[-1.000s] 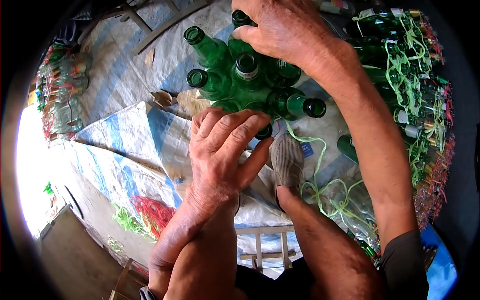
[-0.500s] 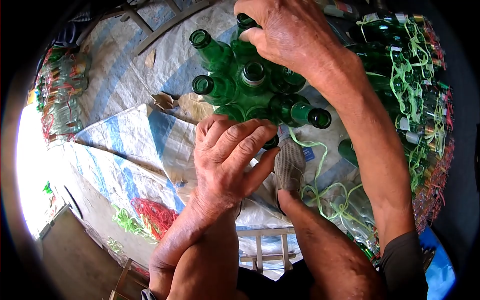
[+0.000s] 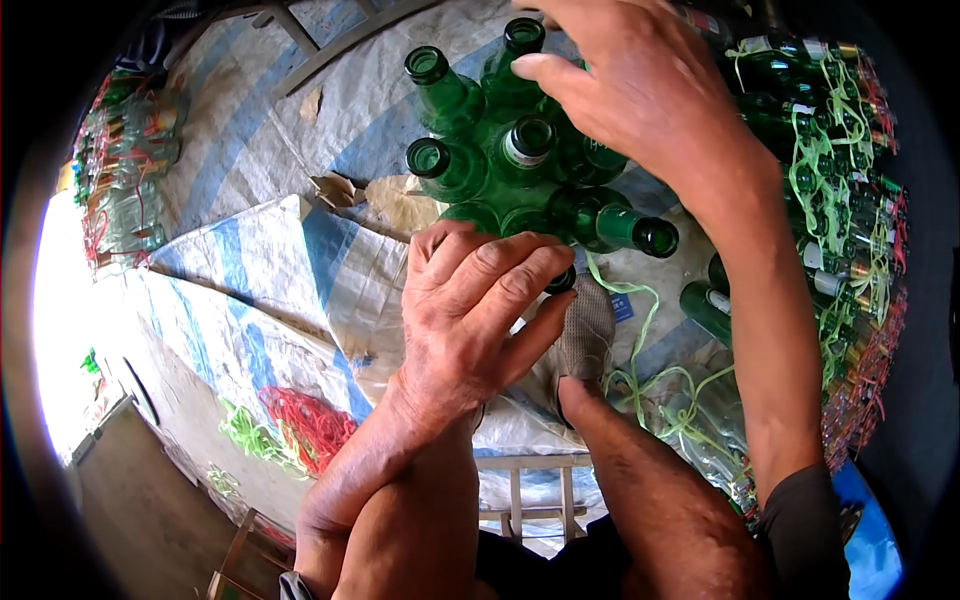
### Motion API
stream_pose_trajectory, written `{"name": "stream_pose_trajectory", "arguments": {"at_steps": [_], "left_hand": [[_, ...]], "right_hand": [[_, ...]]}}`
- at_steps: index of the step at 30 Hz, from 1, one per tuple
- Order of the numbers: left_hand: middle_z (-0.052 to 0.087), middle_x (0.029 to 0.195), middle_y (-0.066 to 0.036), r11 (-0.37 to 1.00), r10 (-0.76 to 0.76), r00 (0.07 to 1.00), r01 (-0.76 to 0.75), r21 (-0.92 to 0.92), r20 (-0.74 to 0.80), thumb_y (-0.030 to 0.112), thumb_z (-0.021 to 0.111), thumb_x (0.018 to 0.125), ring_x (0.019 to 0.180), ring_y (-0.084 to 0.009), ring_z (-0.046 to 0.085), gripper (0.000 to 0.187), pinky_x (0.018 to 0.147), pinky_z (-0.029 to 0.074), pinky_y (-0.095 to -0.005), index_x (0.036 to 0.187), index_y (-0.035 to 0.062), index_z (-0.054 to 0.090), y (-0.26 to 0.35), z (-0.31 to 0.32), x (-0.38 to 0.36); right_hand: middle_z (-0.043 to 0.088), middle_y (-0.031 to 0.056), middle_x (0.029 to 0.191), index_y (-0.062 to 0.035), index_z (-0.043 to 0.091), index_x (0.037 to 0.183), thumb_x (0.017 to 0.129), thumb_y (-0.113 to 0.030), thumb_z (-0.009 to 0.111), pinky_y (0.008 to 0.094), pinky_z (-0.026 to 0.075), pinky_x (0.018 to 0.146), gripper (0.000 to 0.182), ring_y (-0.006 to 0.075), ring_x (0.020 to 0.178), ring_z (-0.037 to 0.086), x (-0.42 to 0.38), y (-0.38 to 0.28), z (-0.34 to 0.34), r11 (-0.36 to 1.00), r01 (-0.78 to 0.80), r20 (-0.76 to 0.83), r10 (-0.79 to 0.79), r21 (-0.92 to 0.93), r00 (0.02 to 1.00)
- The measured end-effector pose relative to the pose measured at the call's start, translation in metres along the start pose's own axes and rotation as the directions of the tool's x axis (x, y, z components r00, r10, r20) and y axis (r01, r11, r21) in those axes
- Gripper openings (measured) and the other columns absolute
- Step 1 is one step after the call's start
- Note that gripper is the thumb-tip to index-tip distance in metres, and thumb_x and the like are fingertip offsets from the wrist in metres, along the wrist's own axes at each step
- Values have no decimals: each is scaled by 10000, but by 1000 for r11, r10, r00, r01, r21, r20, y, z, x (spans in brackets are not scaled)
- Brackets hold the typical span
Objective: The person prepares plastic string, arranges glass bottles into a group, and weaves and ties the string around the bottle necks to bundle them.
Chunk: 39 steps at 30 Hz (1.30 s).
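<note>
Several green glass bottles [image 3: 461, 173] stand bunched together in front of me, mouths up. One outer bottle [image 3: 605, 222] at the right leans outward. My left hand [image 3: 480, 305] curls over the necks on the near side; a dark bottle mouth [image 3: 562, 281] shows between its thumb and forefinger. My right hand [image 3: 635, 95] hovers over the far right of the bunch, thumb and fingers spread, just beside a far bottle [image 3: 523, 38]. Its fingertips reach the top edge of the view, and it covers part of the bottles beneath.
Bundles of green bottles tied with string [image 3: 815, 200] are piled at the right. Clear bottles [image 3: 130, 215] are stacked at the far left. Red string [image 3: 308, 425] lies on the striped sheet [image 3: 225, 235]. My shoe [image 3: 590, 325] and loose pale green string [image 3: 640, 345] are near the bunch.
My right hand has come off the far bottle's neck and moved right, its fingers opening. The bunch and my left hand appear shifted slightly right; the left hand keeps its grip.
</note>
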State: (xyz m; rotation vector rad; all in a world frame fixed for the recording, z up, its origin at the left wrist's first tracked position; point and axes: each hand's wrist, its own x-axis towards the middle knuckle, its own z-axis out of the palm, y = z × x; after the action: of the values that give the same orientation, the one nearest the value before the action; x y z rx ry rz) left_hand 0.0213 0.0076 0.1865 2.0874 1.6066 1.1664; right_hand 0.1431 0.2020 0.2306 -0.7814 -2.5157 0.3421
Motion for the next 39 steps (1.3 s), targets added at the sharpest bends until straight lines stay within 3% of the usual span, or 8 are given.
{"name": "stream_pose_trajectory", "arguments": {"at_steps": [3, 6, 12, 23, 31, 33, 36, 39], "left_hand": [[740, 1065, -83, 1000, -4, 1000, 4, -1, -4, 78, 842, 685, 902, -281, 660, 422, 857, 494, -423, 1088, 54, 716, 0, 0, 0], [743, 1065, -81, 1000, -2, 1000, 2, 6, -10, 80, 841, 682, 901, -282, 661, 419, 856, 494, -422, 1082, 55, 718, 0, 1, 0], [744, 1060, -78, 1000, 0, 1000, 0, 5, -16, 79, 840, 680, 900, -283, 663, 420, 855, 495, -417, 1082, 56, 719, -1, 1, -1], [734, 1064, -106, 1000, -13, 1000, 13, 9, 13, 62, 853, 683, 908, -313, 650, 434, 865, 498, -439, 1093, 48, 713, 5, -1, 5], [729, 1070, -127, 999, -36, 999, 35, 7, 28, 35, 833, 682, 957, -331, 650, 420, 904, 489, -456, 1089, 42, 727, 10, -2, 6], [736, 1074, -81, 1000, -15, 1000, 15, 27, 0, 72, 837, 679, 895, -254, 657, 435, 893, 486, -449, 1096, 65, 712, 9, 0, 7], [737, 1080, -85, 999, -12, 1000, 12, 42, 4, 69, 834, 677, 896, -259, 657, 438, 897, 484, -450, 1097, 61, 711, 9, 1, 6], [733, 1086, -115, 998, -62, 997, 61, 25, 42, 25, 824, 690, 988, -335, 648, 416, 930, 484, -457, 1093, 44, 724, 13, -2, 5]], "right_hand": [[660, 113, 839, -2, 674, 1007, 861, -159, 763, 424, 506, 700, 231, 292, 782, 657, -10, -18, -11, 979, 157, -150, -176, -130, 973], [623, 81, 954, -69, 684, 1059, 787, -303, 821, 428, 446, 835, 384, 283, 919, 609, -25, -38, -15, 983, 105, 122, -87, -152, 989], [638, 66, 814, -65, 654, 961, 778, -212, 805, 410, 434, 812, 280, 277, 842, 601, -42, -24, 9, 987, 53, 172, -27, -149, 985], [646, 43, 783, -90, 634, 839, 745, -147, 812, 383, 432, 789, 210, 246, 817, 615, -35, -17, 18, 985, 56, 100, -40, -165, 994], [653, 35, 792, -93, 642, 843, 763, -157, 805, 395, 425, 820, 192, 240, 836, 611, -34, -14, 16, 988, 34, 66, -25, -149, 998], [654, 33, 795, -93, 643, 844, 770, -159, 801, 398, 425, 826, 186, 237, 844, 610, -34, -13, 16, 987, 22, 54, -14, -157, 998], [635, 36, 795, -96, 641, 861, 784, -153, 784, 400, 422, 831, 172, 232, 859, 597, -37, -12, 18, 982, 21, 37, -14, -190, 999], [617, 36, 789, -100, 636, 871, 787, -144, 771, 399, 414, 821, 165, 233, 858, 587, -39, -11, 20, 981, 24, -2, -25, -193, 1000]]}}
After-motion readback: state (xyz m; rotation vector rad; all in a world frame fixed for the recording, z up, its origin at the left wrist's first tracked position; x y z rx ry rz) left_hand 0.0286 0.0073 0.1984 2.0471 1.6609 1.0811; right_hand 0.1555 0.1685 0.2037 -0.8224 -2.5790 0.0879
